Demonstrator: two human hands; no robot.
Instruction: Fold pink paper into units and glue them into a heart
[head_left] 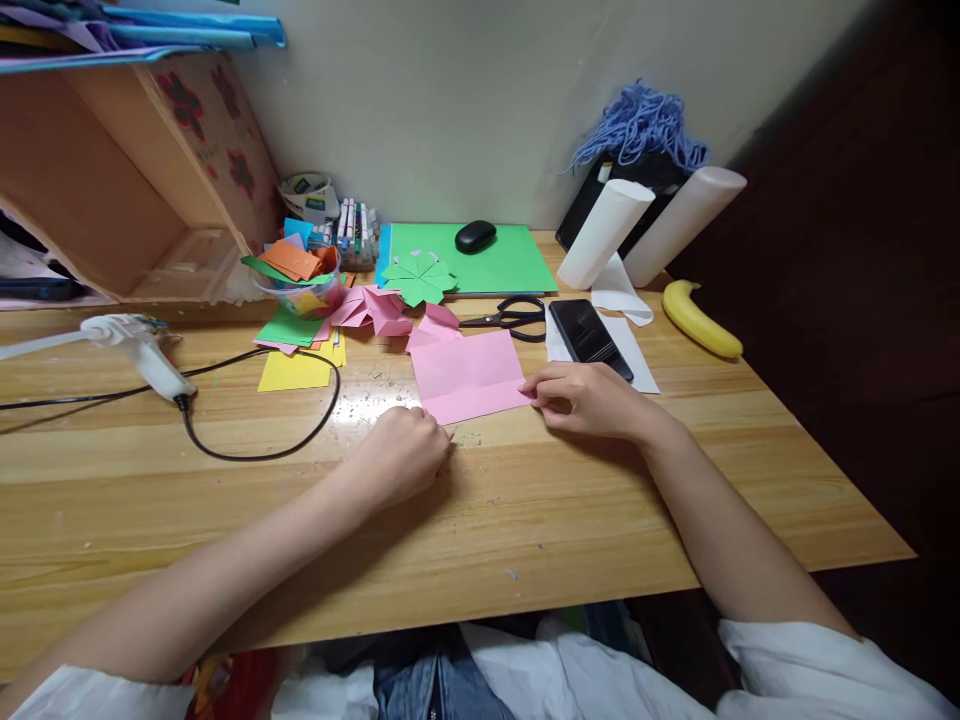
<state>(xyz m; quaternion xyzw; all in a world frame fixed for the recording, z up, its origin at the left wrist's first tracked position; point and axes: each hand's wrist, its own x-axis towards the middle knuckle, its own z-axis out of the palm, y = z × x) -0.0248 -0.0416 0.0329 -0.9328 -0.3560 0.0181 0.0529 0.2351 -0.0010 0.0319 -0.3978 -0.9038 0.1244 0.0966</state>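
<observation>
A pink sheet of paper [471,375] with fold creases lies on the table in front of me. Its lower right corner is pinched between the thumb and fingers of my right hand [589,398]. My left hand [405,452] is closed, knuckles up, at the sheet's lower left corner; its curled fingers hide whatever may be in them. Just behind the sheet are a folded pink paper piece [435,325] and black-handled scissors [517,318]. A black phone [590,338] rests on white paper beyond my right hand.
At the back left, a plastic tub [311,295] holds coloured paper scraps, near yellow paper [295,371] and a looping black cable [259,457]. A green folded flower [420,277] and mouse [475,236] lie behind. White rolls [606,235] and a banana [699,320] stand rightward.
</observation>
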